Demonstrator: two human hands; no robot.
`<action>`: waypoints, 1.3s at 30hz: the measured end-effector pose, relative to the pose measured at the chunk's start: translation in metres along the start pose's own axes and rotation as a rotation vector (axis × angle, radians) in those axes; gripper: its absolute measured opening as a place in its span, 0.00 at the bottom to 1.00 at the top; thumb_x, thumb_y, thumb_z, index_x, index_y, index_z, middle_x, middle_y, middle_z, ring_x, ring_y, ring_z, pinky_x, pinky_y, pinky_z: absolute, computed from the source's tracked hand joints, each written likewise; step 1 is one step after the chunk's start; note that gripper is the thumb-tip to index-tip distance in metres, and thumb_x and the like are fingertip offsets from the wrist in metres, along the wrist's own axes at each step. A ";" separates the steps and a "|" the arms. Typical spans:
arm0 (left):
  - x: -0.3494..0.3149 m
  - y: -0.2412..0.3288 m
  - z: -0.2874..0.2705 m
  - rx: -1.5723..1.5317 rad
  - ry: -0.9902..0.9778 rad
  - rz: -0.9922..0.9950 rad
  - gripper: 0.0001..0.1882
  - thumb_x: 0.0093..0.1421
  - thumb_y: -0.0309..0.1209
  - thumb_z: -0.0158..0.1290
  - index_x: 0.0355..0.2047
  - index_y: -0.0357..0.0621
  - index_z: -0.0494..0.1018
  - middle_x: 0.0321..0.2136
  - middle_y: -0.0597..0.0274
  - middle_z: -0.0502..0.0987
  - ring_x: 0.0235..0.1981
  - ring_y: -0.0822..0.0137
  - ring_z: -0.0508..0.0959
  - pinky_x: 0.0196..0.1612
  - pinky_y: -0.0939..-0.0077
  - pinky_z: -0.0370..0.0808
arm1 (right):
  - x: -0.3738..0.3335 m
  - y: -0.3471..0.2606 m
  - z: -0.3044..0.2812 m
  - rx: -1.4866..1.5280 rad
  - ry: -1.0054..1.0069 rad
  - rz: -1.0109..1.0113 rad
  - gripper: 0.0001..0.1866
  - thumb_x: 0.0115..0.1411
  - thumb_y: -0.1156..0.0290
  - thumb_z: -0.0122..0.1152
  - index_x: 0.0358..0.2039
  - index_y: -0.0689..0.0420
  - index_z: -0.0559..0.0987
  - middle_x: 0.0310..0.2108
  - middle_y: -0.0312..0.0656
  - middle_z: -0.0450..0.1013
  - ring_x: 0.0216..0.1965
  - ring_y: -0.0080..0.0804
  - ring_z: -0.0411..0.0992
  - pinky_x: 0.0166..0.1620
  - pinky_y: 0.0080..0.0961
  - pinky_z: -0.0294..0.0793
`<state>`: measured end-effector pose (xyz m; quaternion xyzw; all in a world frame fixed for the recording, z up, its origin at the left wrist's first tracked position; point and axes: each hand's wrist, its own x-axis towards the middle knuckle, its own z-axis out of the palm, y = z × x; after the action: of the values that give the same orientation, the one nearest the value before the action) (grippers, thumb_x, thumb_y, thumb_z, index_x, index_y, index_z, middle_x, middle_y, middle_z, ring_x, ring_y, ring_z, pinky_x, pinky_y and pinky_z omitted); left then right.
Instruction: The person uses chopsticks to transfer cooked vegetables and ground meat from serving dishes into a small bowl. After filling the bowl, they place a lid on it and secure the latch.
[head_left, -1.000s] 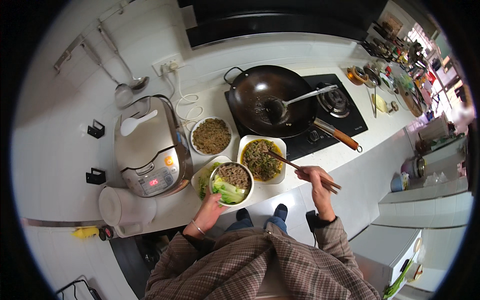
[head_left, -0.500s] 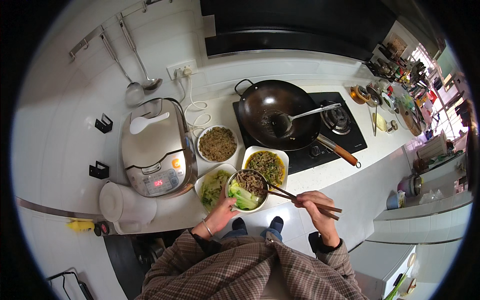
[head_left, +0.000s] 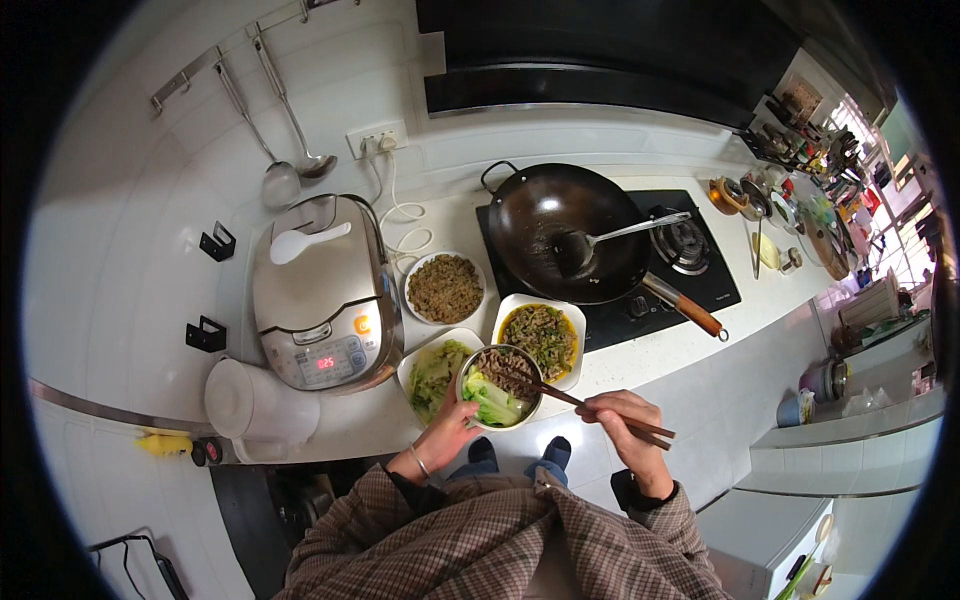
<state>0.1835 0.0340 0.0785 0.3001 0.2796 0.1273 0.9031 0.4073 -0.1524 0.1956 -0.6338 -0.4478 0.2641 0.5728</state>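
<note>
My left hand grips a round bowl by its left side, in front of the counter edge. Inside it lie pale green leafy vegetable and brown shredded food. My right hand is closed around a pair of dark chopsticks, whose tips reach into the brown food. Just behind the bowl stand a square white dish of saucy chopped food and a plate of leafy greens, partly covered by the bowl. Farther back is a round dish of brown crumbly food.
A dark wok with a metal spatula inside sits on the black stove, its wooden handle pointing towards me. To the left are a rice cooker with a white spoon on its lid and a white pitcher. Utensils hang on the wall.
The whole view has shifted slightly. The chopsticks have moved a little left and deeper into the brown food in the bowl; my left hand keeps its hold.
</note>
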 end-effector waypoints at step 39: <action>-0.009 0.000 0.004 0.096 0.005 0.085 0.50 0.59 0.31 0.53 0.76 0.61 0.37 0.71 0.59 0.52 0.71 0.56 0.58 0.68 0.48 0.64 | -0.020 0.002 0.011 0.026 -0.043 -0.070 0.09 0.67 0.77 0.59 0.39 0.70 0.83 0.37 0.49 0.80 0.35 0.35 0.82 0.40 0.28 0.85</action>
<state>0.1782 0.0280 0.0850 0.3542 0.2745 0.1525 0.8809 0.3898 -0.1645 0.1879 -0.6043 -0.4784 0.2632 0.5803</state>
